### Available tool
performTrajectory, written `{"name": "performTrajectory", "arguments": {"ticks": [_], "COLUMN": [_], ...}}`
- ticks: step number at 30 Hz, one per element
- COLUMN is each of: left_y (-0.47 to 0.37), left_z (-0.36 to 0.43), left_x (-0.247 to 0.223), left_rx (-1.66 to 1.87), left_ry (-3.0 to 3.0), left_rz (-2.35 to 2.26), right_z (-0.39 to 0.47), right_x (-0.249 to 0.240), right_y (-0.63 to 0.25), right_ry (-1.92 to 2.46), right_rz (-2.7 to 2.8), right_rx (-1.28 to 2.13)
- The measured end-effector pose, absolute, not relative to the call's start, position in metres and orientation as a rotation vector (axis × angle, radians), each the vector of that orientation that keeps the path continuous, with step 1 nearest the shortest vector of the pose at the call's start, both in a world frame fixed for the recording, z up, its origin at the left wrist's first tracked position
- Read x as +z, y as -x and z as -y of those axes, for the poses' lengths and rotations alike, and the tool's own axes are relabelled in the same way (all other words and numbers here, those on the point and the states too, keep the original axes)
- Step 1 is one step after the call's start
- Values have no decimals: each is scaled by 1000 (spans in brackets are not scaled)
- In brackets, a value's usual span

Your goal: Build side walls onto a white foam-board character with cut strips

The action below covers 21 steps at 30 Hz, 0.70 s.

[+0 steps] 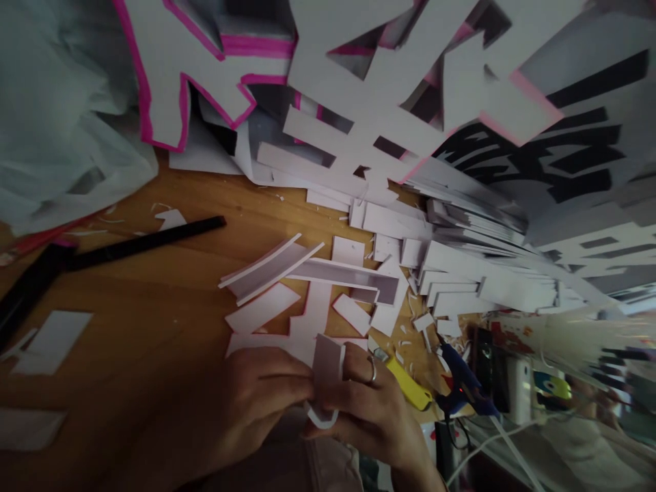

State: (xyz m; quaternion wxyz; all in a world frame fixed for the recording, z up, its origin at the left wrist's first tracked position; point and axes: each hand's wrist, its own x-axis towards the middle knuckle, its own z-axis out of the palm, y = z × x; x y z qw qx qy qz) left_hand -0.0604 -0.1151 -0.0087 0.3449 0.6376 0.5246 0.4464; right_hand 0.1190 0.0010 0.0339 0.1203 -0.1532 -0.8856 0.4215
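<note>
My left hand (pixel 256 396) and my right hand (pixel 369 406) meet near the bottom middle of the view, both pinching one small bent strip of white foam board (pixel 326 372). The strip stands upright between my fingertips and curls under at its lower end. A ring sits on a finger of my right hand. Just beyond my hands lies a white cut-out character (pixel 307 311) with folded white strips glued along its edges, flat on the wooden table (pixel 154 301).
Large white cut-out characters with pink edges (pixel 179 75) and stacks of white strips (pixel 476 273) crowd the far side. A yellow utility knife (pixel 410 386) and a blue glue gun (pixel 464 386) lie right of my hands. A black ruler (pixel 148 242) and white scraps lie left.
</note>
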Motion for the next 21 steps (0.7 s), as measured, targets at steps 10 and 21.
{"name": "performTrajectory", "arguments": {"ticks": [10, 21], "left_y": [65, 66], "left_z": [93, 123], "left_x": [-35, -49], "left_rx": [1258, 1015], "left_ry": [-1820, -1780], "left_rz": [-1733, -1894], "right_z": [-28, -39], "right_x": [7, -11], "right_y": [-108, -98], "right_ry": [603, 467], "right_rz": [2762, 2724], "right_rx": [925, 903]}}
